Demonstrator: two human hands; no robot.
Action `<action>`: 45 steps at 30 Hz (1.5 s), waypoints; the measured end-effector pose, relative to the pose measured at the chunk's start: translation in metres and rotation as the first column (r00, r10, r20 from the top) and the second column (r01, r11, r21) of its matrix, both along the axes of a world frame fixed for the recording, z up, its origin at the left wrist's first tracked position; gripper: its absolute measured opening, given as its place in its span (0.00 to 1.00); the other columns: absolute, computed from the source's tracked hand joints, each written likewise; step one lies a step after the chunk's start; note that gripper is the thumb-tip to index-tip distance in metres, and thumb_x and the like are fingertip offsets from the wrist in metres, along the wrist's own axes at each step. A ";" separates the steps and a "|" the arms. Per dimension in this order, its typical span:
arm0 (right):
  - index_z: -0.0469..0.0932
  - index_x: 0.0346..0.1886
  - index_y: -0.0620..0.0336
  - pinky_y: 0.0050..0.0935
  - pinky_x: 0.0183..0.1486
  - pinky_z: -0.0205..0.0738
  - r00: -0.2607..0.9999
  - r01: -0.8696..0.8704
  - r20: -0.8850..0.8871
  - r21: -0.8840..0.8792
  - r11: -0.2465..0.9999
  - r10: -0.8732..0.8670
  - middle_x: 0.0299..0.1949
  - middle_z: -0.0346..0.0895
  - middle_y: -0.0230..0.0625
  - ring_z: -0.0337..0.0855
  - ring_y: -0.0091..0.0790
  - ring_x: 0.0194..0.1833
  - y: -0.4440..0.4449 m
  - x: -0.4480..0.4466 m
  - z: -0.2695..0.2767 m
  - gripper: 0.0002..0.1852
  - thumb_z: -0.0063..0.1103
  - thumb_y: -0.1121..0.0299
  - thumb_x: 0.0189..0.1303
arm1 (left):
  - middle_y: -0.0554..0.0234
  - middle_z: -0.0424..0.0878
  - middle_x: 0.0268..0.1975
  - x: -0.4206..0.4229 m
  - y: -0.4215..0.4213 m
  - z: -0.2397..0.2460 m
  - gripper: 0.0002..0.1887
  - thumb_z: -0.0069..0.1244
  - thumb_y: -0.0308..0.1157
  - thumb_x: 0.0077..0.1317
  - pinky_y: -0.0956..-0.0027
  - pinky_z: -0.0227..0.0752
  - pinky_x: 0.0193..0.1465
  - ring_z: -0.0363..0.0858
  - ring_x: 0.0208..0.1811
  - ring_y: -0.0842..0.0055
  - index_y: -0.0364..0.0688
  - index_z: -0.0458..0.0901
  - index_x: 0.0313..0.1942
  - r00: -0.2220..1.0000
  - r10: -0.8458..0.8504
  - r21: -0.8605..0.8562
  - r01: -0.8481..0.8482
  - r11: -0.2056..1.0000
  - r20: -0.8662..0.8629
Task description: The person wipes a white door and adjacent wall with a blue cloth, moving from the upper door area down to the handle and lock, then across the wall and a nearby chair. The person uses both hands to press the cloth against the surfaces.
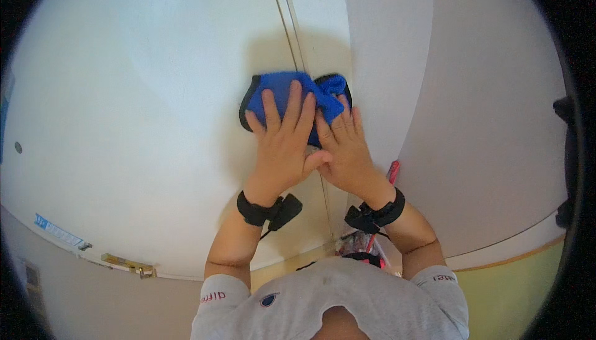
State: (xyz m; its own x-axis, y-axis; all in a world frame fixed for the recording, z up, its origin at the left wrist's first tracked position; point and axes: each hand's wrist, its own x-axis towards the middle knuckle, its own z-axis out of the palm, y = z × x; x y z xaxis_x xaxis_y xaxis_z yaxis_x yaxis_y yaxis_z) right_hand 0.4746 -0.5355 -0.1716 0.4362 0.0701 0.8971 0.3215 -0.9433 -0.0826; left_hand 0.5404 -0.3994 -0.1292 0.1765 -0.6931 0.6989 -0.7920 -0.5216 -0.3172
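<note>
A blue cloth with black edging (279,79) lies bunched against a cream door-like panel (163,107), across a narrow vertical seam. My left hand (281,142) holds the cloth flat to the surface, its fingers spread over it. Close beside it, my right hand (347,149) has its fingers at the folded right part of the cloth, with some fingertips hidden under a fold. The left thumb reaches across to touch the right hand. Each wrist wears a black strap with a small device, the left band (253,209) and the right band (391,207).
A pale wall (479,107) adjoins the panel on the right. Low on the left sit a brass-coloured latch (128,265) and a blue-and-white label (58,230). A round metal fitting (18,147) is at far left. A pink-red stick-like object (394,171) stands behind my right forearm.
</note>
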 end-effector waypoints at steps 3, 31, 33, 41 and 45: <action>0.61 0.63 0.64 0.61 0.66 0.38 1.000 -0.008 -0.003 -0.045 0.999 0.008 0.63 0.56 0.55 0.49 0.61 0.67 0.001 0.008 0.011 0.34 0.56 0.63 0.51 | 0.43 0.42 0.71 -0.003 0.000 0.005 0.49 0.21 0.69 0.61 0.35 0.08 0.61 0.25 0.71 0.41 0.34 0.48 0.67 0.999 -0.014 -0.018 0.013 1.000 -0.030; 0.59 0.64 0.63 0.64 0.65 0.39 0.979 0.064 0.194 -0.006 0.998 -0.062 0.67 0.48 0.60 0.43 0.62 0.69 -0.020 -0.009 0.051 0.35 0.56 0.60 0.52 | 0.44 0.50 0.69 -0.025 -0.016 0.045 0.43 0.37 0.64 0.59 0.29 0.25 0.59 0.38 0.69 0.39 0.37 0.62 0.63 0.997 -0.032 -0.088 0.038 0.995 0.064; 0.60 0.63 0.64 0.65 0.64 0.38 0.951 0.101 0.292 0.027 0.995 -0.104 0.67 0.46 0.62 0.43 0.62 0.69 -0.022 -0.015 0.047 0.34 0.55 0.60 0.53 | 0.45 0.50 0.69 -0.031 -0.021 0.045 0.43 0.37 0.64 0.59 0.29 0.24 0.59 0.38 0.69 0.39 0.37 0.61 0.63 0.996 -0.078 -0.084 0.080 0.993 0.035; 0.56 0.65 0.65 0.61 0.65 0.41 0.993 -0.075 0.086 -0.020 0.997 0.077 0.65 0.49 0.62 0.45 0.66 0.68 -0.032 -0.021 0.037 0.39 0.59 0.60 0.50 | 0.44 0.43 0.71 -0.034 -0.029 0.037 0.48 0.27 0.68 0.61 0.36 0.12 0.62 0.29 0.71 0.43 0.30 0.55 0.64 1.000 0.006 -0.008 -0.006 1.000 -0.008; 0.54 0.66 0.64 0.63 0.65 0.38 0.990 -0.120 0.056 -0.122 0.985 0.128 0.64 0.52 0.60 0.44 0.66 0.68 -0.026 -0.002 0.046 0.43 0.61 0.61 0.46 | 0.45 0.52 0.69 -0.032 -0.015 0.037 0.45 0.34 0.65 0.60 0.31 0.22 0.61 0.40 0.70 0.42 0.32 0.62 0.62 0.996 0.037 -0.086 -0.031 0.996 0.075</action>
